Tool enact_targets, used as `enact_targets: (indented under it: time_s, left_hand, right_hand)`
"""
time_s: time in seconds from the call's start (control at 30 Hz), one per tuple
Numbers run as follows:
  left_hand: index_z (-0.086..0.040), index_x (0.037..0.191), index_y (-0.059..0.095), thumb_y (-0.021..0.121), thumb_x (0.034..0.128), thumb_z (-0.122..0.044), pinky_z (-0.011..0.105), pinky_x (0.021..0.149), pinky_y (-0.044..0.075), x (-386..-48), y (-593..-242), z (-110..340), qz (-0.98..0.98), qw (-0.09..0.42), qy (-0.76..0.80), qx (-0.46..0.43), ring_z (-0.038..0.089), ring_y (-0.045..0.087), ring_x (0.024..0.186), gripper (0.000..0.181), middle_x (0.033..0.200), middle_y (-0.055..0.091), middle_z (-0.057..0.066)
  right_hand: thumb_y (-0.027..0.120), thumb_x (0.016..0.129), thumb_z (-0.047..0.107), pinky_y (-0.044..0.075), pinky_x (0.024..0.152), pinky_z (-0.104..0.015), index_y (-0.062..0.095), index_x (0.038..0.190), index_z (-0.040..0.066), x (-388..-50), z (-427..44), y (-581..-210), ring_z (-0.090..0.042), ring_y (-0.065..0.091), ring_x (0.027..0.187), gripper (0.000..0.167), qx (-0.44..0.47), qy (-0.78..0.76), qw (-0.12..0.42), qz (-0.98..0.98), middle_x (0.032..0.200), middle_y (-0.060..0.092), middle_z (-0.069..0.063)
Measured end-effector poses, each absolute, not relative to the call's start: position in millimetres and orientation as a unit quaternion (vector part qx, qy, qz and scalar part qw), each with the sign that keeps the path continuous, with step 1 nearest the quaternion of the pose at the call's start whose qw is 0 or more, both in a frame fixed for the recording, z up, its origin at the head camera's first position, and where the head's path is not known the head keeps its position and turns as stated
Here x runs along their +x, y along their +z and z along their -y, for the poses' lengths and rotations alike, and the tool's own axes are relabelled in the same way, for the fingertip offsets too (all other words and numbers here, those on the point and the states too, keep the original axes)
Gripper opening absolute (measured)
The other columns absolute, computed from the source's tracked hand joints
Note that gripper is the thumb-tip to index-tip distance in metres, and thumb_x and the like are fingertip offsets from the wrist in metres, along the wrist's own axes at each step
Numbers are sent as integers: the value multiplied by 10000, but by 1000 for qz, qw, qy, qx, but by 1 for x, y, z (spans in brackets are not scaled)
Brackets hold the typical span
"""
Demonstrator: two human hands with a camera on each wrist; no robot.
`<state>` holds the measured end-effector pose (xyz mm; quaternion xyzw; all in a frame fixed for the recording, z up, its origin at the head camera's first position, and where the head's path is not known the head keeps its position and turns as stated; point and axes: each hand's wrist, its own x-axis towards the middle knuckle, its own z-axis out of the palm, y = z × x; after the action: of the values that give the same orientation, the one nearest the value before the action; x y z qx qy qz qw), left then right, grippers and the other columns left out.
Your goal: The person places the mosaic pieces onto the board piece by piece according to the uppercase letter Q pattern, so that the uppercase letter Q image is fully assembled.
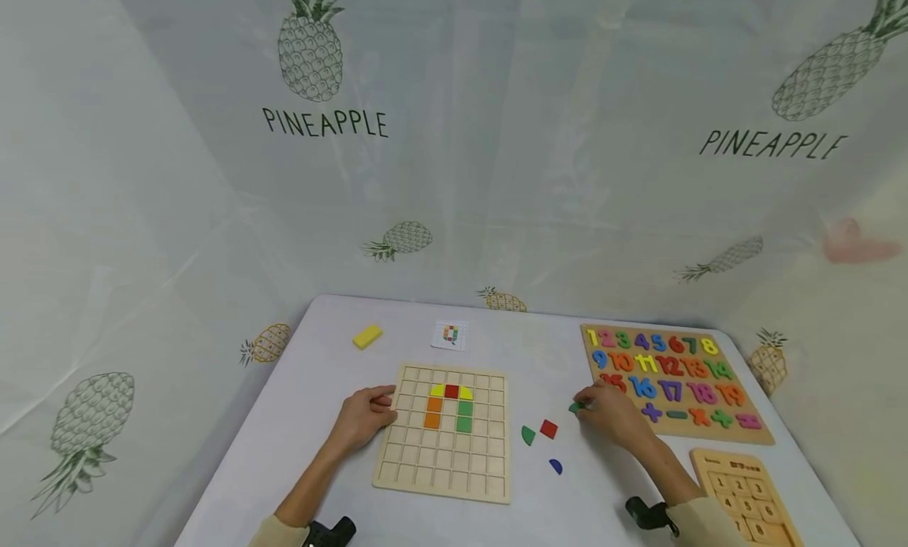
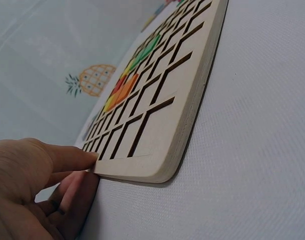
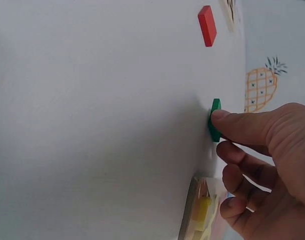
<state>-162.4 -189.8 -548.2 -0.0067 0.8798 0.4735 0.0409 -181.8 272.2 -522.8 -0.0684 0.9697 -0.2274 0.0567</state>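
My left hand (image 1: 363,418) grips the left edge of a wooden grid board (image 1: 441,484); in the left wrist view its thumb lies on the rim and its fingers curl below. Set in the board's upper cells are a red square (image 1: 452,392), yellow corner pieces (image 1: 465,392), orange squares (image 1: 433,413) and green squares (image 1: 464,417). Over to the right, my right hand (image 1: 615,414) pinches a green quarter-circle piece (image 3: 215,120) close to the tabletop. Between board and right hand lie a red square block (image 1: 548,429), another green quarter-circle (image 1: 528,435) and a blue rounded piece (image 1: 556,466).
A pattern card (image 1: 450,336) lies behind the board, with a yellow block (image 1: 367,337) to its left. At the right stands a colourful number puzzle (image 1: 670,381), and a wooden number board (image 1: 748,496) is nearer the front. Pineapple-print cloth (image 1: 454,176) hangs behind.
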Motion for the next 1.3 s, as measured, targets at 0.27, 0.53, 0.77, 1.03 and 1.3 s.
enact_targets:
  time_s: [0.27, 0.53, 0.77, 1.03, 1.3]
  left_hand:
    - [-2, 1299, 658, 792, 823, -75, 288, 750, 543, -161, -547, 189, -882, 40, 469, -4, 142, 662, 889, 500, 999, 659, 44]
    - [-11, 1299, 661, 793, 826, -83, 298, 755, 544, -161, -547, 189, -883, 37, 468, -4, 145, 663, 891, 496, 1000, 660, 42]
    - [-11, 1306, 656, 793, 821, -83, 298, 749, 550, -162, -549, 189, -882, 39, 470, -5, 140, 664, 887, 510, 1003, 664, 44]
    - [-13, 1306, 657, 790, 820, -87, 292, 759, 545, -162, -548, 188, -880, 38, 474, -7, 136, 664, 889, 509, 1005, 664, 44]
    - [-11, 1305, 658, 790, 820, -90, 297, 762, 548, -161, -548, 188, -881, 35, 471, -5, 138, 667, 892, 509, 1007, 667, 44]
  right_hand:
    - [799, 846, 100, 564, 839, -431, 752, 1013, 116, -179, -274, -529, -202, 613, 922, 174, -67, -228, 30, -971, 954, 644, -11]
    - [787, 853, 75, 570, 802, -388, 722, 1020, 109, -179, -269, -531, -182, 590, 895, 182, -53, -257, 38, -964, 933, 637, -5]
    - [772, 866, 78, 543, 723, -275, 708, 1015, 129, -178, -265, -530, -148, 572, 822, 170, -53, -290, 47, -954, 884, 645, 39]
    - [751, 890, 78, 522, 723, -251, 727, 1024, 147, -180, -264, -531, -151, 571, 844, 153, -62, -294, 30, -953, 912, 645, 43]
    - [720, 913, 64, 537, 737, -254, 753, 1048, 133, -180, -259, -526, -161, 604, 892, 155, -72, -309, 17, -948, 971, 665, 16]
